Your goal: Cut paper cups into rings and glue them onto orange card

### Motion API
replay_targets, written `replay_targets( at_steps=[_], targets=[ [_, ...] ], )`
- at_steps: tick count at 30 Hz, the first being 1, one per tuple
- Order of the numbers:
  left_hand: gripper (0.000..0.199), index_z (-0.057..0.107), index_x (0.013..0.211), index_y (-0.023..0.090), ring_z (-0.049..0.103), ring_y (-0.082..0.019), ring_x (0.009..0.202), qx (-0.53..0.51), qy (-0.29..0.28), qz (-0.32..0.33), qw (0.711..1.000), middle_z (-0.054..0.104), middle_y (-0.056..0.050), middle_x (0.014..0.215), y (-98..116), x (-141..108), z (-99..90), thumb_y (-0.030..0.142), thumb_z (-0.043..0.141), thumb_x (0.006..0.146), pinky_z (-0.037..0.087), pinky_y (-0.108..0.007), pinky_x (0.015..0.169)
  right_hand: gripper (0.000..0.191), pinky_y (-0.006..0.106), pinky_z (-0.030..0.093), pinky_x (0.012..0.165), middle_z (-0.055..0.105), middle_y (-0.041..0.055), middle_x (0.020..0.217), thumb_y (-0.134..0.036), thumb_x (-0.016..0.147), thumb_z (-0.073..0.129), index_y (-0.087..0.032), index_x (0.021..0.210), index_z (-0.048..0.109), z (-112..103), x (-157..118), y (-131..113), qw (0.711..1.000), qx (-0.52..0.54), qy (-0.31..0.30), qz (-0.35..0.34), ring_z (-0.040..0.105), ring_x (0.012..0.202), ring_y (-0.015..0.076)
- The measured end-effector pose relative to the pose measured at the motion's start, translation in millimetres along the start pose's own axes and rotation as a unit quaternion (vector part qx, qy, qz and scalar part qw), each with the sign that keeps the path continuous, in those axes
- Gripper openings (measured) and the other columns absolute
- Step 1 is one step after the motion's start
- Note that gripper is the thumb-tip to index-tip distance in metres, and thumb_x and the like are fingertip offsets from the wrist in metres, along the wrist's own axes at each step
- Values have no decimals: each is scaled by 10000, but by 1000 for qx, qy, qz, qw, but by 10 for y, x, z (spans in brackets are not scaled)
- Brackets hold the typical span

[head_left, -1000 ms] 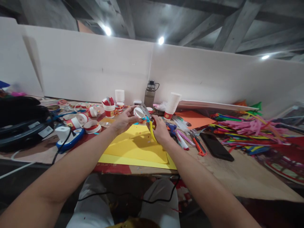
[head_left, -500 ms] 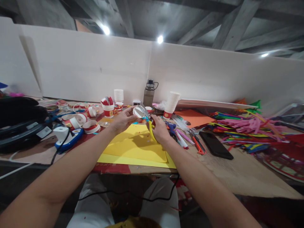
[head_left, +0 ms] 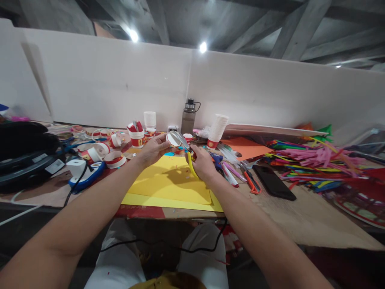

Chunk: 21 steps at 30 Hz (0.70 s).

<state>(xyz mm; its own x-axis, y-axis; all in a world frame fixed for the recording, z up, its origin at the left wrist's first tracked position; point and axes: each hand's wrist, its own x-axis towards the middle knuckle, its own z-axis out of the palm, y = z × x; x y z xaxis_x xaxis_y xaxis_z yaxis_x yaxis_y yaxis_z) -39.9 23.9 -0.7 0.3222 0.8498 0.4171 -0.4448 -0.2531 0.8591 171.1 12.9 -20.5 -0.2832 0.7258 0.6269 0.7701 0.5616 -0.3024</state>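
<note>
Smoky grey bottle (head_left: 188,118) with a black lid in front of the white panel (head_left: 105,80), tall stack of paper cups (head_left: 217,130) just right of it. Black phone (head_left: 274,182) lying flat on the brown worktop (head_left: 313,218), big messy pile of colourful strips (head_left: 315,160) past it (pipe cleaners maybe, too blurry to swear to). Blue and white power strip (head_left: 87,178) over on the left.
</note>
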Motion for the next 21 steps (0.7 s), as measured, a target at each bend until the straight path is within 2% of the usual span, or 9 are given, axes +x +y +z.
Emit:
replay_targets(
  at_steps=[6, 10, 17, 21],
  targets=[
    [521, 650, 1097, 131, 677, -192, 900, -5, 1, -1, 1000, 700, -117, 1018, 27, 1, 0, 411, 782, 678, 556, -233, 725, 377, 277, 379, 627, 569, 61, 773, -371, 853, 531, -171, 1162, 615, -10, -1, -20, 1000, -4, 0, -1, 497, 667, 180],
    [569, 604, 1151, 179, 682, -198, 918, -22, 7, 12, 1000, 686, -102, 1072, 38, -2, 15, 414, 789, 668, 548, -207, 658, 351, 280, 383, 643, 578, 63, 776, -355, 849, 538, -175, 1138, 626, -30, 1, -50, 1000, -6, -9, 4, 508, 693, 189],
    [522, 603, 1116, 144, 687, -174, 846, -10, -20, -3, 1000, 692, -112, 1044, -27, -22, 6, 379, 784, 686, 562, -219, 673, 441, 285, 426, 682, 535, 87, 927, -313, 825, 561, -173, 1244, 550, -7, -3, -37, 1000, 3, -11, 1, 524, 758, 192],
    [542, 597, 1144, 132, 690, -167, 832, -13, -31, -8, 999, 693, -124, 1054, -38, -23, -3, 391, 770, 701, 570, -229, 693, 430, 287, 431, 708, 527, 73, 918, -329, 830, 556, -184, 1235, 549, -5, -9, -24, 1000, -11, -15, 5, 520, 761, 190]
  ],
)
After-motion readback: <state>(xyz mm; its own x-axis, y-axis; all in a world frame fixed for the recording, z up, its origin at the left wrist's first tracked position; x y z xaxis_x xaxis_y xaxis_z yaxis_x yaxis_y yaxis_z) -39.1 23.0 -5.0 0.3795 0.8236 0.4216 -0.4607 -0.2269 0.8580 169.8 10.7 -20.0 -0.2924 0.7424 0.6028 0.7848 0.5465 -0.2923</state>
